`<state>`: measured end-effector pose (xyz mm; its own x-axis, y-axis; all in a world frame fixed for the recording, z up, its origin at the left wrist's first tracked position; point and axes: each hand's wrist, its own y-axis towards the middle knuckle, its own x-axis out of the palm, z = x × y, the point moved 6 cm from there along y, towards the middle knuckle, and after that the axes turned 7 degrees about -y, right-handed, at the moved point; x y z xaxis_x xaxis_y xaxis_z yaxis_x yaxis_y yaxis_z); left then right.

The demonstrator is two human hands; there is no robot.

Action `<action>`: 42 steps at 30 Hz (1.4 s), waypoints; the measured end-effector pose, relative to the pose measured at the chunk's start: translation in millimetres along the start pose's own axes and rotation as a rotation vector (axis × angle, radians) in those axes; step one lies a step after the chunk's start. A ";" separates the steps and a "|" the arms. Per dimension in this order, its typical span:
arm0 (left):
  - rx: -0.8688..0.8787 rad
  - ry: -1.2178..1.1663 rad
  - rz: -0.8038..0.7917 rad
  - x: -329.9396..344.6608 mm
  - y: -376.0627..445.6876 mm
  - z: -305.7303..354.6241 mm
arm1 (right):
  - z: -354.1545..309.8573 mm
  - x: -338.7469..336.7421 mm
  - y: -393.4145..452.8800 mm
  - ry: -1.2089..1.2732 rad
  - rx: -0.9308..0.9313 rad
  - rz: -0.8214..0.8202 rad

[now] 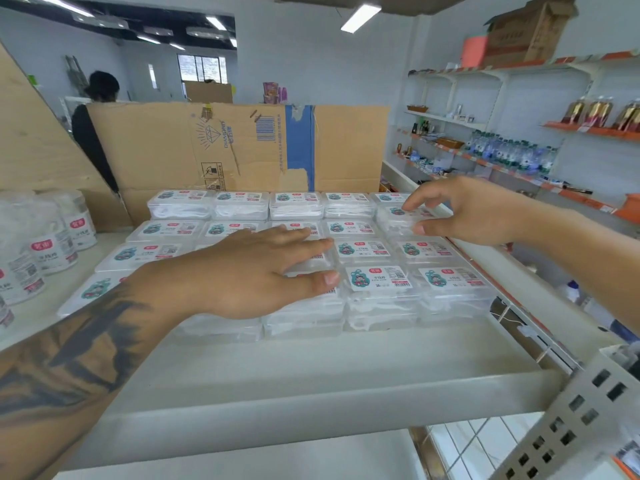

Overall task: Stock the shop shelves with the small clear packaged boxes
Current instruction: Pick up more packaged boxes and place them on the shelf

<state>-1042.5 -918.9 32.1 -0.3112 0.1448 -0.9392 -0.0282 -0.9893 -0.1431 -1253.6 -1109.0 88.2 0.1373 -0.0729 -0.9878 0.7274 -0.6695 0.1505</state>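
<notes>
While left hand (252,271) lies flat on boxes (377,282) | right hand (471,213) pinches one

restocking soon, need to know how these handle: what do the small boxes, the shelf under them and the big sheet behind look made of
Small boxes: clear glossy plastic by the look; white contents show through, paper label on each lid.
Shelf: probably painted metal, smooth off-white, with a folded front lip.
Big sheet: brown corrugated cardboard, matte, creased, with printed marks and blue tape.

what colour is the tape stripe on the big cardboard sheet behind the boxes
Blue: a vertical stripe of tape runs down the brown cardboard sheet, clearest in the head view.
</notes>
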 end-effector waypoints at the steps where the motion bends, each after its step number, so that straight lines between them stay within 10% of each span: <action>1: 0.006 0.001 0.003 -0.3 0.9 -0.2 | -0.5 -0.1 -1.0 -0.023 0.005 -0.001; 10: 0.026 -0.044 0.161 -22.5 -9.1 12.7 | -31.6 -13.6 -35.0 -0.161 0.040 -0.106; 24: -0.092 0.158 0.605 17.8 -144.8 12.9 | -143.4 14.2 -136.1 0.017 -0.026 0.257; 42: -0.270 0.109 0.653 139.9 -423.9 -97.3 | -441.9 114.7 -284.6 0.052 -0.118 0.513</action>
<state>-981.6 -477.6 -68.9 -0.0870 -0.4605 -0.8834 0.3719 -0.8377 0.4000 -1147.8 -600.1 -50.7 0.5264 -0.3306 -0.7833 0.6282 -0.4697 0.6204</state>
